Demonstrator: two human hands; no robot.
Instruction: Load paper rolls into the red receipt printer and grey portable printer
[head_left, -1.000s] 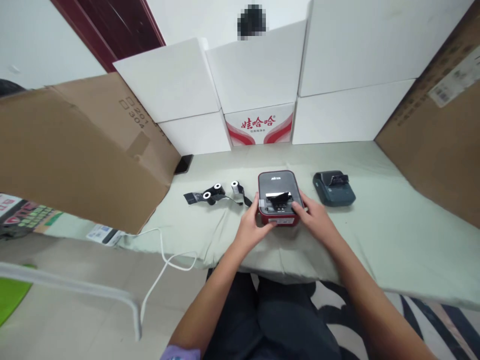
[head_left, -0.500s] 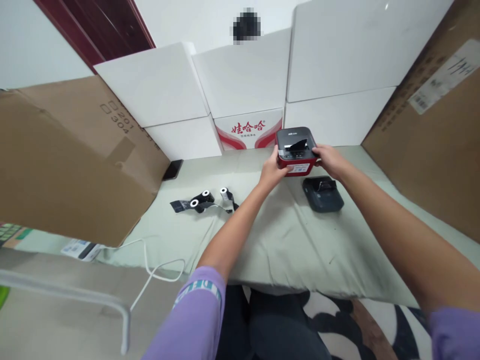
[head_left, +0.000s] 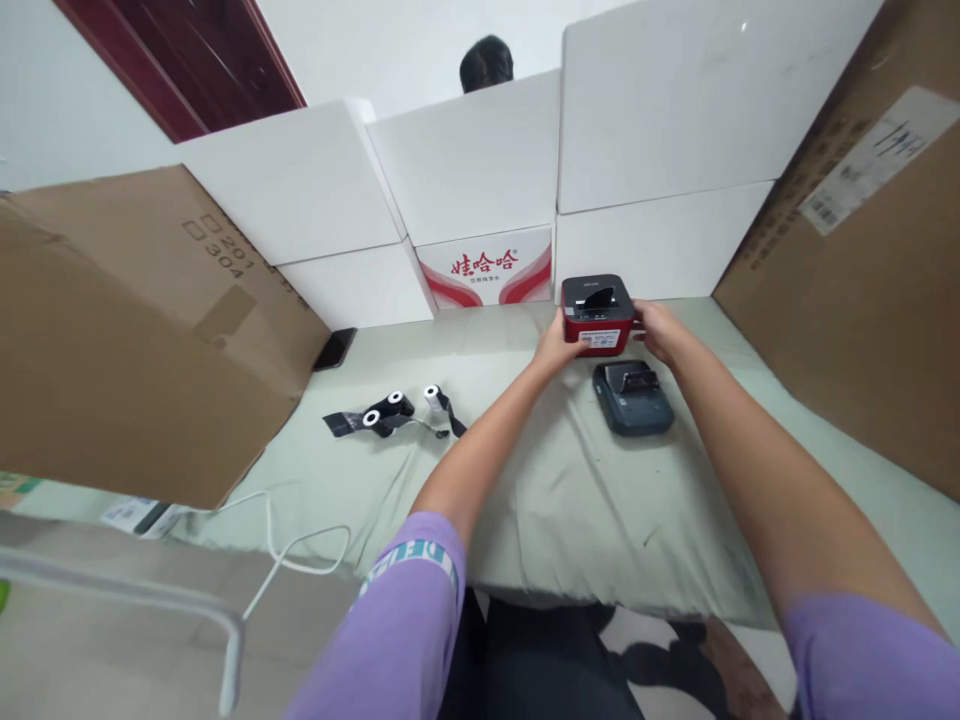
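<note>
A red and black label printer (head_left: pixel 598 306), with black paper sticking up from its top, is at the back of the cloth-covered surface, close to the white boxes. My left hand (head_left: pixel 559 345) grips its left side, thumb across the front beside a white label. At the opposite side, my right hand (head_left: pixel 658 330) holds the printer with bent fingers, partly hidden by it. Just in front lies a dark grey portable printer (head_left: pixel 634 400), which neither hand touches. Left of my left arm are several ribbon rolls (head_left: pixel 382 408) with white cores and loose black film.
White boxes (head_left: pixel 480 170) are stacked along the back; a person's head (head_left: pixel 486 63) shows above them. Brown cardboard boxes stand left (head_left: pixel 150 330) and right (head_left: pixel 862 260). A phone (head_left: pixel 335 349) lies near the left box. A white cable (head_left: pixel 315 540) hangs over the front edge.
The red and black printer has come down between my hands, farther from the dark grey printer in view. The camera view has shifted slightly. The rolls lie as before.
</note>
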